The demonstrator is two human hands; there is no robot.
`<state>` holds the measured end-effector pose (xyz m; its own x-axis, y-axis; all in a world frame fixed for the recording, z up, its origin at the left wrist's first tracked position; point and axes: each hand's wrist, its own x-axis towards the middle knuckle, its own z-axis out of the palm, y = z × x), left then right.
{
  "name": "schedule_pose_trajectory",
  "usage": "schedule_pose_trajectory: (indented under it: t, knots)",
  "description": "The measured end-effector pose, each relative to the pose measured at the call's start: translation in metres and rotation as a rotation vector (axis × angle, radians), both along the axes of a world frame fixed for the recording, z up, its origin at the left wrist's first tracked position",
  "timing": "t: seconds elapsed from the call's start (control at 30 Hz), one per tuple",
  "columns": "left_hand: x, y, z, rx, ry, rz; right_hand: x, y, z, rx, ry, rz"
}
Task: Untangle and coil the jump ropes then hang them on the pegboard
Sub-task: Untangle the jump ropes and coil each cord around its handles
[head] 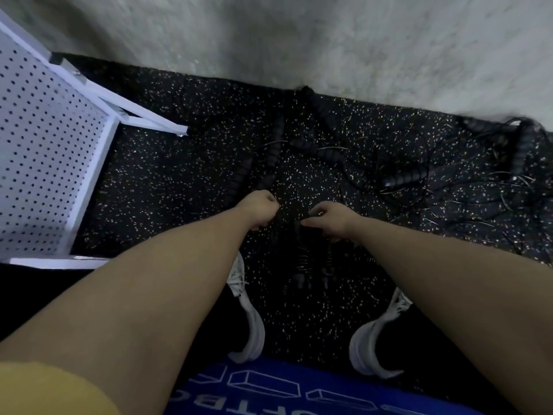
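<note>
Black beaded jump ropes (311, 145) lie tangled on the speckled black floor ahead of me, with more black rope and handles (514, 157) in a heap at the right by the wall. My left hand (260, 209) is curled into a fist around a black rope strand. My right hand (329, 218) pinches the same dark rope just to the right, and coils of it hang down (302, 262) between my feet. The white pegboard (45, 163) stands at the left, leaning on its frame.
A grey concrete wall (299, 40) runs along the far side. The pegboard's white support legs (143, 115) stretch out over the floor at the upper left. My two white shoes (251, 324) stand on the rubber floor below my hands.
</note>
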<state>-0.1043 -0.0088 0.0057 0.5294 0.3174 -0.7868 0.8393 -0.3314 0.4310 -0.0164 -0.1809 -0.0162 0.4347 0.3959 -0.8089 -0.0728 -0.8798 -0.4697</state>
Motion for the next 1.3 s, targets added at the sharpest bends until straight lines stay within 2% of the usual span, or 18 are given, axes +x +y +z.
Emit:
schedule_pose_trajectory:
  t: [0.13, 0.23, 0.37, 0.57, 0.77, 0.9, 1.03, 1.1, 1.3]
  knots:
    - [0.005, 0.005, 0.012, 0.024, -0.076, 0.016, 0.015, 0.001, 0.015, 0.013, -0.109, -0.019]
    - [0.004, 0.009, 0.02, 0.044, -0.141, 0.058, 0.023, 0.0, 0.027, 0.037, -0.099, -0.037]
    - [-0.004, 0.015, 0.02, 0.065, -0.137, 0.083, 0.028, 0.001, 0.035, 0.07, -0.07, -0.042]
    - [-0.011, 0.037, -0.001, 0.143, -0.098, 0.057, 0.045, 0.02, 0.027, 0.1, -0.047, -0.012]
    - [0.009, 0.047, -0.035, 0.233, -0.143, 0.076, 0.066, 0.041, 0.005, 0.116, -0.011, -0.018]
    - [0.023, 0.037, -0.057, 0.303, -0.152, -0.054, 0.073, 0.051, -0.01, 0.118, 0.018, -0.039]
    - [0.035, 0.028, -0.072, 0.446, -0.086, -0.267, 0.079, 0.052, -0.021, 0.126, 0.044, -0.099]
    - [0.04, 0.028, -0.077, 0.497, -0.063, -0.306, 0.082, 0.051, -0.024, 0.134, 0.061, -0.136]
    - [0.048, 0.027, -0.07, 0.35, -0.098, -0.231, 0.086, 0.042, -0.014, 0.151, 0.044, -0.181]
